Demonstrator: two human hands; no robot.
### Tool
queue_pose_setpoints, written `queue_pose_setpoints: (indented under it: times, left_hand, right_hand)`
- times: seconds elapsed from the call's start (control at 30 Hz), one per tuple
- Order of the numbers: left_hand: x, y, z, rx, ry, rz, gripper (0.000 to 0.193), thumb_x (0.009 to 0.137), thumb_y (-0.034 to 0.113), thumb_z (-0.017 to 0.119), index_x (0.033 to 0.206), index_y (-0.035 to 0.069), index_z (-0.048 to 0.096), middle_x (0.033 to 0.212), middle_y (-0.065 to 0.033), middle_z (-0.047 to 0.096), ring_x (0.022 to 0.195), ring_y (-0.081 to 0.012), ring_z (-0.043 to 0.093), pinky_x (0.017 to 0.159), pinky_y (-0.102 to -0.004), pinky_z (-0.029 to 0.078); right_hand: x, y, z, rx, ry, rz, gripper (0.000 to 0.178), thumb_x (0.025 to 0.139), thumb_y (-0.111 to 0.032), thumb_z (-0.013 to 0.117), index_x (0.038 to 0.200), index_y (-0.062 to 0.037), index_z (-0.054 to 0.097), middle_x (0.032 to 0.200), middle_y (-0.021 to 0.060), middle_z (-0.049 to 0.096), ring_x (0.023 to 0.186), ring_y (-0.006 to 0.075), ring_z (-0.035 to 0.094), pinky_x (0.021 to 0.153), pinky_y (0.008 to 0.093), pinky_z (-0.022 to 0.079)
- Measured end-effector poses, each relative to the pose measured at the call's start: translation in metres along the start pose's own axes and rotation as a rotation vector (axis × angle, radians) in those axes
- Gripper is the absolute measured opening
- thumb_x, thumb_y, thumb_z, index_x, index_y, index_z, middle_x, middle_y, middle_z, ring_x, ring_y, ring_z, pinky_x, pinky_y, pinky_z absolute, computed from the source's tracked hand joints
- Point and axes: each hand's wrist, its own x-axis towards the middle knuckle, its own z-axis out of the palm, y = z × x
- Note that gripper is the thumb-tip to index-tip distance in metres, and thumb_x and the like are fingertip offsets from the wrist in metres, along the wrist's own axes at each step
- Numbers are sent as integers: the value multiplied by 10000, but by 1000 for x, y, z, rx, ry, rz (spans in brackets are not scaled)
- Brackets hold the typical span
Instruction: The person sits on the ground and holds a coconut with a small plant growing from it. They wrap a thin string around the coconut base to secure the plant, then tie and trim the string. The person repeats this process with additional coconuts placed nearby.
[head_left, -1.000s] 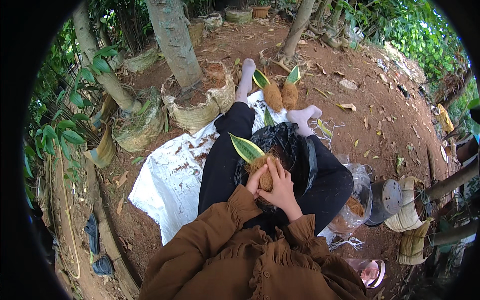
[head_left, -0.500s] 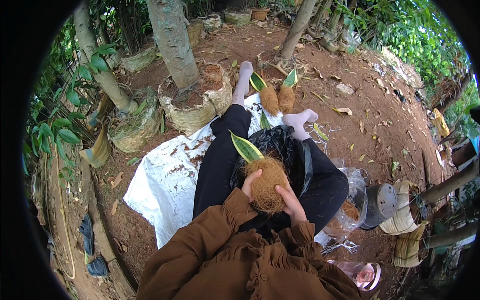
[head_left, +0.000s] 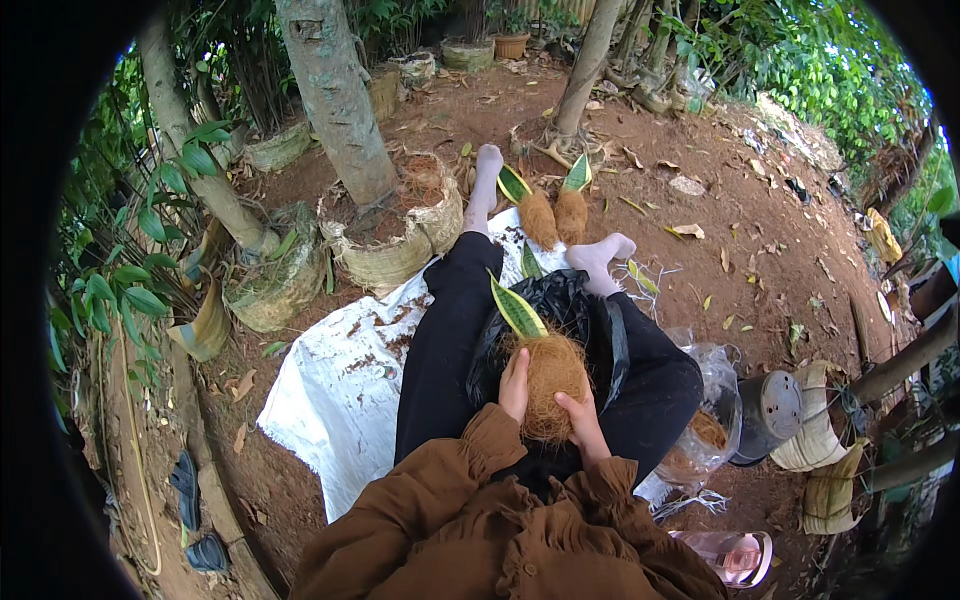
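Fibre ball [head_left: 553, 385] with a green, yellow-edged leaf [head_left: 518, 308] poking out of its top, held right at the near side of a crumpled black plastic bag [head_left: 572, 296] that's bunched up between the person's legs.

Going left to right: way off to the left of the black plastic bag, and nearer the person, a couple of dark sandals [head_left: 185, 490] lie on the dirt. Left of the bag and further out, a tree trunk [head_left: 340, 110] stands in a wide woven pot [head_left: 395, 258]. White sheet [head_left: 330, 385] is spread out left of the bag too, brown crumbs scattered over it. Left hand [head_left: 514, 385], just at the bag's near-left edge, is pressed flat along the ball's left side. Straight out beyond the bag are two more wrapped balls [head_left: 540, 220], side by side, each with its own leaf. Right hand [head_left: 585, 420], on the bag's near-right, grips the ball's lower right with the thumb over the front, so both hands have it clamped between them. Right of the bag, past the knee, a clear plastic bag [head_left: 722, 380] holds some brown fibre [head_left: 709, 430], then there's a dark pot [head_left: 768, 412] with holes in its round end.
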Motion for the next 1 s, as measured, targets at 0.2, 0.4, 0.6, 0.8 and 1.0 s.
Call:
queue_pose_setpoints:
  times: [0.2,0.4,0.6,0.8,1.0]
  left_hand:
    - [-4,12,-1,-239,36,-168,518,1047,421,354,1328,8,494,1237,-125,579,1117,-231,570,982,-358,449]
    - [-10,8,5,67,-15,219,552,1032,345,433,1481,56,291,1438,-150,394,1286,-246,437,1060,-390,382]
    - [2,-11,-6,385,-19,263,351,1024,161,494,1316,-30,528,1270,-117,588,1106,-173,557,970,-311,440]
    - [4,-15,-8,183,-2,263,330,1039,150,458,1295,-29,566,1204,-86,630,1028,-133,588,928,-269,461]
    - [8,-27,-1,180,107,224,364,1016,39,384,1355,-37,491,1275,-117,587,1105,-177,582,978,-286,447]
  right_hand:
    - [0,-4,14,-224,-18,-164,817,770,4,757,1465,-5,329,1379,126,488,1257,219,492,1056,360,404]
    - [-1,-3,7,-76,82,-101,792,795,-4,723,1471,-2,311,1381,128,481,1257,223,489,1054,353,406]
    - [1,1,0,-48,121,-80,754,813,-35,700,1462,-8,317,1354,126,496,1221,226,513,1032,349,425]
    - [-3,-1,-5,145,135,7,717,846,-63,642,1476,-45,301,1345,147,498,1204,248,529,994,378,467]
    - [-1,1,-10,157,139,-5,710,856,-88,634,1477,-51,293,1342,156,496,1192,252,536,972,384,487]
